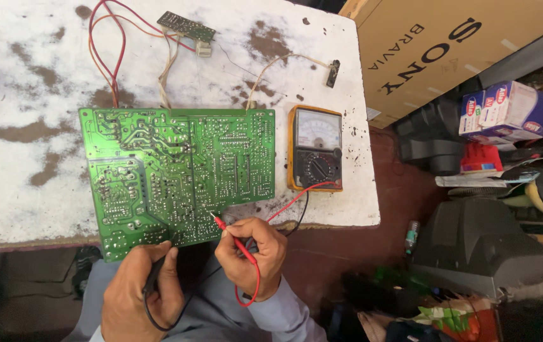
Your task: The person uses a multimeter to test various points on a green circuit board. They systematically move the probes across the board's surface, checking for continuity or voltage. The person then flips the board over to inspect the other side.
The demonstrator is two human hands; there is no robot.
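Pinching a red probe, the right hand touches its tip to the large green circuit board lying on the white bench; the left hand, closed around a black probe, reaches the board's near edge. The orange-cased analogue meter sits just beside, so probing looks under way.

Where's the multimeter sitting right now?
In the head view, the orange-cased analog multimeter lies flat on the white table, near its right edge, just right of the green circuit board.
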